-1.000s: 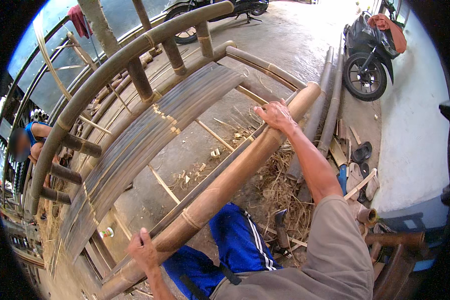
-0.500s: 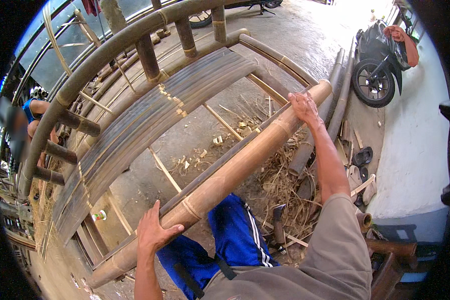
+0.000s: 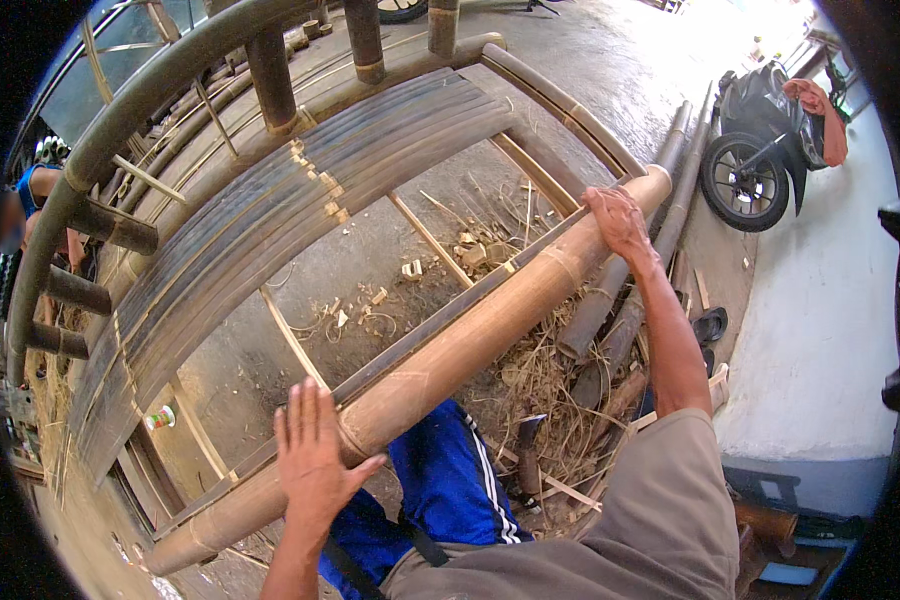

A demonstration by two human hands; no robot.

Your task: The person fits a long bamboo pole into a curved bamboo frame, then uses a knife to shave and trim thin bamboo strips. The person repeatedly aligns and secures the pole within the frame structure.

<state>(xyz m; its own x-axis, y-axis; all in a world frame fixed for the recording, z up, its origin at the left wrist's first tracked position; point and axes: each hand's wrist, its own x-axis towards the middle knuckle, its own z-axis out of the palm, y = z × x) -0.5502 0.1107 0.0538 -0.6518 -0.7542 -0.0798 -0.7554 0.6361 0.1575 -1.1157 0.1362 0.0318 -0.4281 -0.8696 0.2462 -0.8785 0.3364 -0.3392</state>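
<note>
A thick tan bamboo pole (image 3: pixel 470 345) runs diagonally across in front of me, forming the near rail of a bamboo bench frame. My left hand (image 3: pixel 315 460) lies on its lower left part, fingers stretched out, thumb apart, beside a node ring. Near the pole's upper right end, my right hand (image 3: pixel 618 222) curls over the top and grips it. Beyond the rail, dark bamboo slats (image 3: pixel 270 240) form part of the seat, with light cross strips (image 3: pixel 430 240) spanning the gap. A curved bamboo backrest (image 3: pixel 110 130) with short posts rises at the far left.
Shavings and bamboo scraps (image 3: pixel 540 380) litter the floor beside my legs. A hatchet-like tool (image 3: pixel 528 455) lies there. Long poles (image 3: pixel 685 200) lie right of the frame, near a parked motorbike (image 3: pixel 755 160) and a white wall (image 3: pixel 820 330). Another person (image 3: pixel 40 190) is at the far left.
My left hand has shifted along the pole toward the node ring, its fingers now straighter and flatter. The right hand keeps its place. The whole bench appears slightly farther left in view.
</note>
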